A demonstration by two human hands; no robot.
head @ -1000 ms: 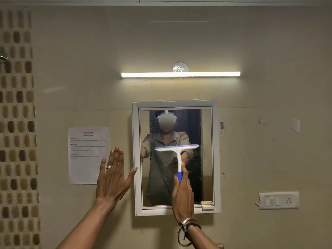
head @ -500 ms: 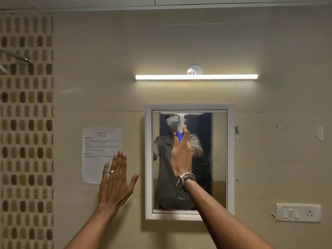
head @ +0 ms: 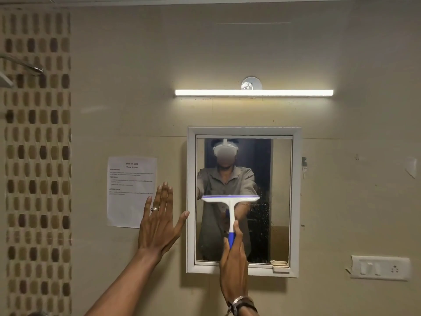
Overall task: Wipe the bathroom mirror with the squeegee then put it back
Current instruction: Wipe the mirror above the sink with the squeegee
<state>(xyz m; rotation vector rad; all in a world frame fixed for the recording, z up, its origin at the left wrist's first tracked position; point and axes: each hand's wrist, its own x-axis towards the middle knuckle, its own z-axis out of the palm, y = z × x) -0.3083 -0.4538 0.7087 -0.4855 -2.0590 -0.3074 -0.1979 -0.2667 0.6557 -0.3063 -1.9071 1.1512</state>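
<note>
A white-framed mirror (head: 296,201) hangs on the beige wall. My right hand (head: 233,263) grips the blue lower end of the squeegee (head: 230,201), a white T-shaped tool. Its blade lies level across the left and middle of the glass, about halfway up. Water droplets speckle the right part of the glass (head: 264,215). My left hand (head: 160,224) is spread flat and open on the wall just left of the mirror frame, a ring on one finger. The mirror reflects a person in a grey shirt.
A lit tube light (head: 254,92) runs above the mirror. A printed sheet (head: 127,185) is stuck to the wall on the left. A switch and socket plate (head: 380,267) sits at lower right. Patterned tiles (head: 36,156) and a metal fitting (head: 29,67) are at far left.
The squeegee went from mid-mirror up to the top edge, then came back down to about halfway. My right hand dropped with it. The left hand stayed on the wall.
</note>
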